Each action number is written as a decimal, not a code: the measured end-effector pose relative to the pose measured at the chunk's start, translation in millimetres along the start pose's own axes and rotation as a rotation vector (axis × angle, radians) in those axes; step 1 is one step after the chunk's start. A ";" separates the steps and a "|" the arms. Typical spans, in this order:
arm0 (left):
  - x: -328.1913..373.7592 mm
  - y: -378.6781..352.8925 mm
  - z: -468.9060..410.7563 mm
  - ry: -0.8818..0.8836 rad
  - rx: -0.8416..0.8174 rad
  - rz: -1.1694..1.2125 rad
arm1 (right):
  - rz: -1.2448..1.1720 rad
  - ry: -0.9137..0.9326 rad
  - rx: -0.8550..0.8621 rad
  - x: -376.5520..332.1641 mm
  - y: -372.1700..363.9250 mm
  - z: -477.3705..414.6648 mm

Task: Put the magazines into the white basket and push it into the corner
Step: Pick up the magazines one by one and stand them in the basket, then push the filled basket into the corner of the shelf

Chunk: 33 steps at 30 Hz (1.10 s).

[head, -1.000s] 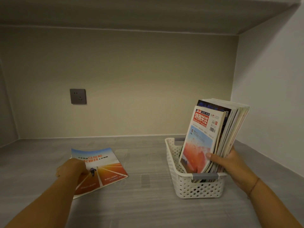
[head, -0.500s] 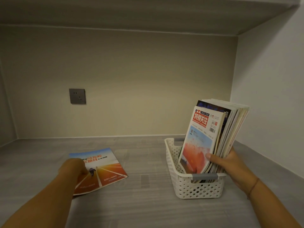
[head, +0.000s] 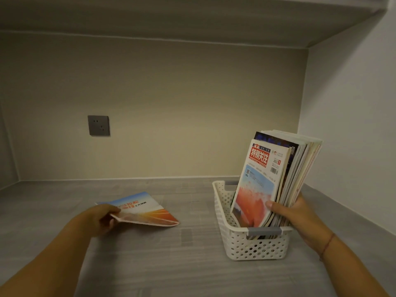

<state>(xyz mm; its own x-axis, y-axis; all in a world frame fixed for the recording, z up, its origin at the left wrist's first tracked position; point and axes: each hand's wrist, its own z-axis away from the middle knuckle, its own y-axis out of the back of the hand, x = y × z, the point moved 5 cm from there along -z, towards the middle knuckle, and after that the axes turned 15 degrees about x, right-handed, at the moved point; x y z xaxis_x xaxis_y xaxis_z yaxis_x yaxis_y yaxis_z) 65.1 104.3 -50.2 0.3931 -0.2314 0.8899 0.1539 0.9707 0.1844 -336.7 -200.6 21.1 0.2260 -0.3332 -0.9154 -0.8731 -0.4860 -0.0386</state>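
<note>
A white perforated basket (head: 255, 247) with grey handles stands on the grey shelf, right of centre. Several magazines (head: 276, 179) stand upright in it, leaning right, the front one with a red title block. My right hand (head: 293, 213) grips this stack at its lower right, thumb on the front cover. Left of the basket, a blue-and-orange magazine (head: 145, 211) is tilted, its near left edge raised off the shelf. My left hand (head: 100, 219) pinches that raised edge, thumb on top.
The shelf (head: 171, 264) is a grey surface enclosed by a beige back wall, a white right wall (head: 347, 136) and a board overhead. A grey power socket (head: 98, 125) sits on the back wall. The back right corner lies behind the basket.
My left hand has lifted the near edge of the blue-and-orange magazine, which lay flat before. My right hand and the stack in the basket have stayed in place.
</note>
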 end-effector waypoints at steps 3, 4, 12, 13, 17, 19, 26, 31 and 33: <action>12.0 -16.9 19.1 -0.057 -0.071 0.103 | 0.001 -0.006 0.002 0.8 0.1 -0.4; 23.2 -24.6 27.3 -0.103 -0.059 0.166 | 0.001 -0.008 0.002 1.4 0.6 -0.6; 109.6 -73.5 156.3 -0.777 0.131 0.443 | 0.005 -0.009 -0.011 2.5 0.9 -0.9; 113.0 -80.2 177.2 -0.867 0.130 0.456 | 0.006 -0.008 -0.009 2.8 1.0 -0.9; 104.3 -119.4 237.5 -1.066 0.009 0.434 | -0.002 -0.002 -0.009 2.1 1.4 -0.8; 89.3 -144.2 253.4 -1.114 -0.067 0.366 | -0.007 0.003 -0.008 1.5 1.7 -0.9; 19.7 -204.5 267.1 -1.321 -0.075 0.027 | 0.006 0.027 -0.025 -0.3 2.3 0.3; 7.3 -213.4 277.2 -1.410 -0.169 -0.130 | 0.006 0.041 -0.019 0.5 1.8 -0.9; 1.5 -214.3 286.5 -1.495 -0.244 -0.233 | 0.007 0.045 -0.018 0.7 1.5 -1.2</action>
<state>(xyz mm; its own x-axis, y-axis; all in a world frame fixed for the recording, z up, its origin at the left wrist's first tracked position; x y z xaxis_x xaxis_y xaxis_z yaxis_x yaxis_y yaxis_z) -227.0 -85.5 31.1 -0.8803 0.0476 0.4721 0.2805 0.8547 0.4368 -337.3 -202.5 20.9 0.2393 -0.3720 -0.8968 -0.8669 -0.4978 -0.0248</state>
